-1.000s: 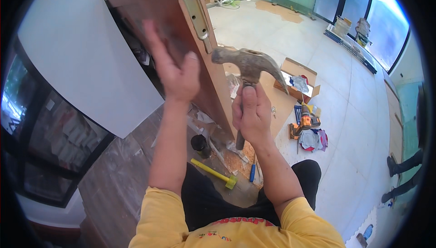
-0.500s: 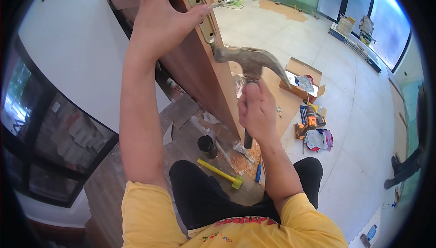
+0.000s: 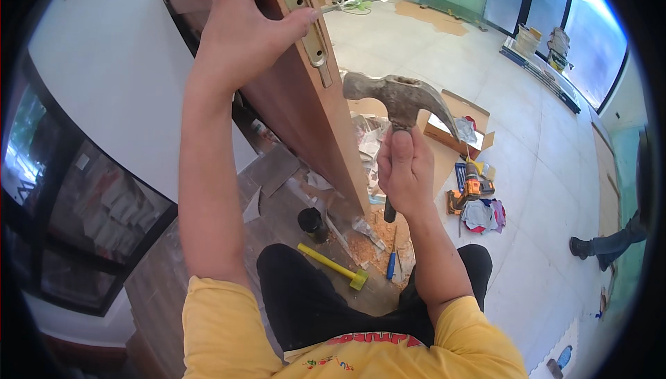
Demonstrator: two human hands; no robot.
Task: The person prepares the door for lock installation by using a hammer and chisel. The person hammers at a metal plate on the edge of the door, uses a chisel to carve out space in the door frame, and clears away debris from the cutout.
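A brown wooden door stands on edge in front of me, with a long metal lock plate set into its narrow edge. My left hand grips the door near the top; its thumb lies across the plate, and the fingertips are out of sight. In my right hand is a claw hammer, held by its dark handle with the thumb along it. The hammer's striking face points left toward the door edge, just below the plate's lower end, with a small gap between.
Between my knees lie a yellow mallet, a blue-handled chisel-like tool, a black cylinder and wood shavings. Right of them are an orange cordless drill, rags and an open cardboard box. Another person's leg shows far right.
The hammer has moved right, away from the door edge, uncovering the plate's lower end. My left hand stays on the door. The other person's leg has shifted left.
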